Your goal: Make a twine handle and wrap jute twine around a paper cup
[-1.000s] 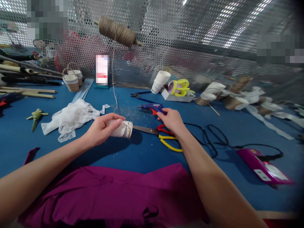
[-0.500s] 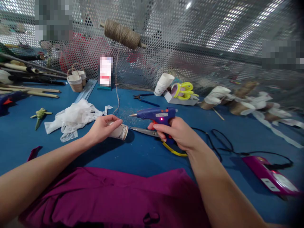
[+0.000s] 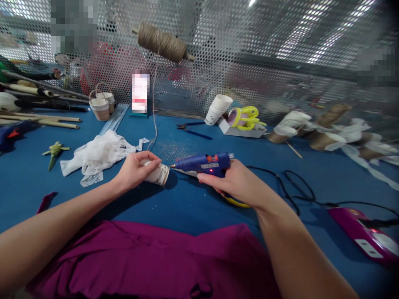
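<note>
My left hand (image 3: 134, 169) is closed round a white paper cup (image 3: 159, 174) that lies on its side, its end facing right. A thin strand of twine (image 3: 154, 112) hangs from a spool (image 3: 162, 43) and runs down to these fingers. In my right hand (image 3: 241, 182) is a blue hot glue gun (image 3: 201, 162) with a red light lit on its side. The gun's nozzle is at the cup's right end; whether it touches cannot be made out. Scissors with a yellow handle (image 3: 236, 202) lie beneath the gun, mostly hidden.
Crumpled white fabric (image 3: 101, 153) lies left of the cup. Behind are pliers (image 3: 195, 131), stacked paper cups (image 3: 218, 109), small twine-wrapped baskets (image 3: 100, 109) and a phone (image 3: 139, 93). A black cord (image 3: 299, 187) runs to a purple power strip (image 3: 358, 232) at right.
My right hand has brought the glue gun down and slightly left, so its nozzle is now at the cup's end. My left hand and the cup have stayed nearly in place.
</note>
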Tool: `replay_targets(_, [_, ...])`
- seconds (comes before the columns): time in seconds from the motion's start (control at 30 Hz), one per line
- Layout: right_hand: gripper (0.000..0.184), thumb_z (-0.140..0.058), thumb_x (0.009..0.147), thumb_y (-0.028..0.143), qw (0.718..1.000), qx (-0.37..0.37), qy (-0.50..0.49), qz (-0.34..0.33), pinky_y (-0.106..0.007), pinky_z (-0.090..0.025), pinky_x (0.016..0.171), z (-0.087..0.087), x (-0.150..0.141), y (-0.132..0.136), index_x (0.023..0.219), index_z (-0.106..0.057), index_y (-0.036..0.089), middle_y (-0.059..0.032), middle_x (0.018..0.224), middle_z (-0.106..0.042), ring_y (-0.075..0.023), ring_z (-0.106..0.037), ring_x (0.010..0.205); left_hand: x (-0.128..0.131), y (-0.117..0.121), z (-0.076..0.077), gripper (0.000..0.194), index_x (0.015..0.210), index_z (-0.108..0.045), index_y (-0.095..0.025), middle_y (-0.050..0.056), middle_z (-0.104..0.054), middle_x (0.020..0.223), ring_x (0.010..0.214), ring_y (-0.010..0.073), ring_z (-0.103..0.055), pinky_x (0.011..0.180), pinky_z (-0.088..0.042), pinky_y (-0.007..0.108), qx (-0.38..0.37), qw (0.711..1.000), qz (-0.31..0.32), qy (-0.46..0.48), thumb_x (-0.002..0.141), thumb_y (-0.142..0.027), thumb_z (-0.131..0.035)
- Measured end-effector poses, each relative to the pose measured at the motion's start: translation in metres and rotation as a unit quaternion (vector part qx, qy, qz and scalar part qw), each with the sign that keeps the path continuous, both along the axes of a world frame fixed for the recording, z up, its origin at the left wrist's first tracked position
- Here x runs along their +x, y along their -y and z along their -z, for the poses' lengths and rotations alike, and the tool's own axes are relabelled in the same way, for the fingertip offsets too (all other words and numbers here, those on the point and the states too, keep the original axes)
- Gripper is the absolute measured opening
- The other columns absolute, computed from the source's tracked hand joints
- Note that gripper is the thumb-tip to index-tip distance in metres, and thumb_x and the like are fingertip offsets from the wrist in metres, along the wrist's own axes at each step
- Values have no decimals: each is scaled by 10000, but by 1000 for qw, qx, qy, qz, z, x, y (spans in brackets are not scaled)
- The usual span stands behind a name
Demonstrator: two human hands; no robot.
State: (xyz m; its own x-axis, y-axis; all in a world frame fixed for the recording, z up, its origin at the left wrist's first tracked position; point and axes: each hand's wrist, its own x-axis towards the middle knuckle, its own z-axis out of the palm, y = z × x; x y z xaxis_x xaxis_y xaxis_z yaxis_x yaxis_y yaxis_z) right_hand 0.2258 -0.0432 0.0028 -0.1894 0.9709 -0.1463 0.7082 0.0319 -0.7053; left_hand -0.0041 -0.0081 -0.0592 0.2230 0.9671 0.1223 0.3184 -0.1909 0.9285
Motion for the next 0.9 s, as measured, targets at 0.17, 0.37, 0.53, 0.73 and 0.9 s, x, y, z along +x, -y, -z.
replay_targets(0.17, [256, -626, 676, 426, 1000, -1, 7, -2, -222, -337, 369, 1, -1, 1, 576, -553, 202, 41, 388, -495, -101, -444, 364, 0, 1, -1, 244, 787, -625, -116, 27, -625, 656, 532, 103, -510, 500, -398, 209, -20, 1000, -3, 7, 719, -342, -563])
replay_targets(0.37, [272, -616, 698, 406, 999, 20, 21, -27, -229, -325, 378, -2, -1, 2, 561, -508, 198, 60, 380, -469, -88, -413, 348, 0, 0, 1, 244, 782, -624, -119, 45, -650, 722, 559, 105, -522, 505, -389, 203, -14, 1000, -5, 5, 729, -341, -540])
replay_targets(0.53, [188, -590, 727, 373, 998, 29, 27, -48, -237, -331, 411, -3, -3, 4, 691, -568, 189, 74, 398, -455, -90, -397, 364, 0, 1, 0, 235, 765, -625, -119, 44, -655, 716, 562, 107, -528, 500, -392, 198, -9, 1000, -5, 8, 726, -333, -536])
replay_targets(0.73, [197, -583, 725, 375, 998, 30, 32, -47, -241, -336, 431, -3, -3, 4, 663, -557, 190, 53, 452, -481, -95, -408, 407, 2, 2, -3, 232, 760, -632, -115, 41, -649, 684, 547, 106, -524, 498, -400, 200, -6, 1000, -6, 4, 724, -321, -531])
replay_targets(0.9, [190, -605, 707, 362, 999, 26, 27, -35, -239, -337, 441, -3, -5, 3, 645, -547, 192, 55, 457, -475, -93, -403, 420, 2, 2, -2, 239, 772, -631, -111, 42, -643, 692, 550, 101, -512, 496, -383, 196, -2, 1000, -4, 4, 724, -321, -527])
